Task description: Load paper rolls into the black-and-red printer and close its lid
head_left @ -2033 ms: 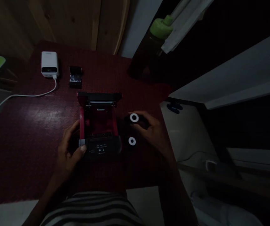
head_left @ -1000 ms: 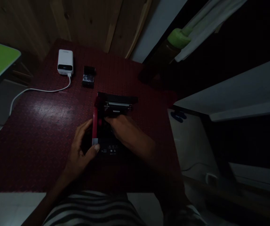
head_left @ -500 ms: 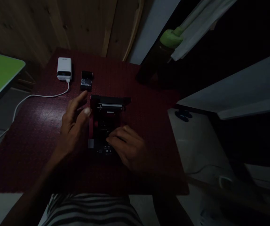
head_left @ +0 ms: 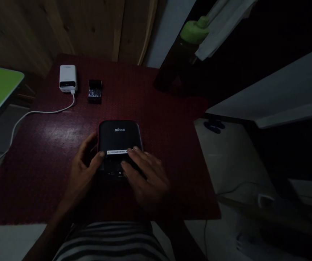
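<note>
One black device [head_left: 119,139] sits between both grips: right grip [head_left: 148,174] open on top, left grip [head_left: 83,169] at its side, can't tell if clamped. Red desk [head_left: 172,137]; past the grips, one white gadget [head_left: 68,77], wood wall [head_left: 90,32], dim room.

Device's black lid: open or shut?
Shut: the lid lies down over the body, logo and label facing up. Whether it's latched, cannot tell.

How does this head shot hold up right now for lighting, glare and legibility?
Head view: dim overall; a pale glare patch lies on the red tabletop, left of the black-lidded printer; the printer's lower front and the green-capped bottle's body sink into shadow; the white logo stands out, but the warning label's print is too small to read.
</note>
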`<state>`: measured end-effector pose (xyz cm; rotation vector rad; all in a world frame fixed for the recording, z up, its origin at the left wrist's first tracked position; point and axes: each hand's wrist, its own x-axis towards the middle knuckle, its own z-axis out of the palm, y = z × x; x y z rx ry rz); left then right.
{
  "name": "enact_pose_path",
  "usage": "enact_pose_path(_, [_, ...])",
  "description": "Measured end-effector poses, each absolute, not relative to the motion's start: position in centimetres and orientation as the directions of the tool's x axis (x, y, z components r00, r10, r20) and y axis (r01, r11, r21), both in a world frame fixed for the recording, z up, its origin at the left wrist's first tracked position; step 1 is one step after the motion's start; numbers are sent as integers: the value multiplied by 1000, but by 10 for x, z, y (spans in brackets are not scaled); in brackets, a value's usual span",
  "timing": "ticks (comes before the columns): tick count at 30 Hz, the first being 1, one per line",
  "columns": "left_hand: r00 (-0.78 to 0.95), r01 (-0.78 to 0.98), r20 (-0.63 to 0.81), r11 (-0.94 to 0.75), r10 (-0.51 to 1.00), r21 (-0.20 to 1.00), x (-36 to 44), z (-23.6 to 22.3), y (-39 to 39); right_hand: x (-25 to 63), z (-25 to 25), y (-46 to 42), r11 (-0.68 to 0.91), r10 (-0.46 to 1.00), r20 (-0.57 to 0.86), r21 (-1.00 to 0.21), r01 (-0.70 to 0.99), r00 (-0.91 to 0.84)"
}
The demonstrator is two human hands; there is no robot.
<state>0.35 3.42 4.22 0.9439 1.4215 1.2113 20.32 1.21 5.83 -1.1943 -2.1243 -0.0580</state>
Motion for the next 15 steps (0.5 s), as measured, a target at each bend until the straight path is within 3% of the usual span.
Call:
enact_pose_path(11, [-160, -18, -210, 210, 965, 978, 5, 45, 35, 207, 60, 14, 568, 788, 490, -347, 746, -373])
enact_pose_path(15, [-166, -53, -224, 218, 960, 974, 3, 43, 34, 208, 56, 14, 590, 767, 524, -353, 726, -369])
